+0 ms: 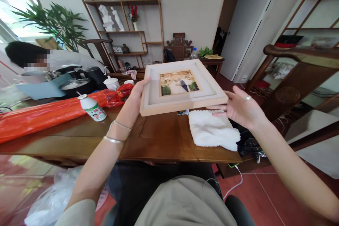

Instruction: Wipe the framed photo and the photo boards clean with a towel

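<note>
Grip: left hand (138,92) pinching the left edge of the picture frame (172,101).
Spread: right hand (239,107), fingers apart at the frame's near right corner; whether they bear any weight, cannot tell.
Frame: held above the counter (156,139), photo (172,82) facing up.
Towel (212,129): white, on the counter below the right hand.
Bottle (92,107): white with a green label, left of the left hand, near a red-orange wrapped bundle (50,111).
Kettle (94,76): black, beyond the bundle.
Co-worker (71,58): leaning, far left.
Shelves (122,32): against the back wall.
</note>
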Demonstrator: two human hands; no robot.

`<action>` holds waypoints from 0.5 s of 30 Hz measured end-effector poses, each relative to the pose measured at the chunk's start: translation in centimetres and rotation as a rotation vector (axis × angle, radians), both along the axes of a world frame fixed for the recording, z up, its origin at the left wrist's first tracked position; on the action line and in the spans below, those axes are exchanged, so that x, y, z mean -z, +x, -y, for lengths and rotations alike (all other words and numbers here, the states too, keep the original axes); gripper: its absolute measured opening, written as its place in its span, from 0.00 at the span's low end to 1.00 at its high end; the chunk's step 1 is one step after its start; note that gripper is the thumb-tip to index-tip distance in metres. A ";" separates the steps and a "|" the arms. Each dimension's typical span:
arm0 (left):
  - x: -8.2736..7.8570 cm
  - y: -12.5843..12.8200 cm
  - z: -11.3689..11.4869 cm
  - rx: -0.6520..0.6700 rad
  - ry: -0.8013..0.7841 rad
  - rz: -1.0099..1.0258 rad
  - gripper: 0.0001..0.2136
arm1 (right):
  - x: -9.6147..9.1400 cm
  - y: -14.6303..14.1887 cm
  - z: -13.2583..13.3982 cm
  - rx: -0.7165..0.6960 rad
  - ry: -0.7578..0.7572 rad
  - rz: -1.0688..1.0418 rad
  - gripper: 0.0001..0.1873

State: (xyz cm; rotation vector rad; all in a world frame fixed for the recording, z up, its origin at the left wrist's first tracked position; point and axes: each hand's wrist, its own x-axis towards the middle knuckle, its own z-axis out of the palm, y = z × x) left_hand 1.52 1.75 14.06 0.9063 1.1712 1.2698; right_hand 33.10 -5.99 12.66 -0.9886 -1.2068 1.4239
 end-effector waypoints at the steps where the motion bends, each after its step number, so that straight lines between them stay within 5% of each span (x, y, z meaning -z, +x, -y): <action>1: 0.0 0.8 -1.0 0.061 -0.016 0.031 0.20 | -0.2 -0.2 -1.0 0.050 -0.018 0.013 0.18; 8: 0.8 4.6 -8.0 0.341 0.078 -0.041 0.17 | 1.0 1.3 -8.5 0.422 -0.043 0.039 0.10; 11: 2.0 5.5 -10.1 0.363 0.149 -0.304 0.13 | 2.0 2.6 -11.6 0.499 0.000 0.062 0.10; 15: 3.7 6.9 -11.9 0.143 0.329 -0.918 0.06 | 3.6 3.8 -15.0 0.506 0.025 0.135 0.09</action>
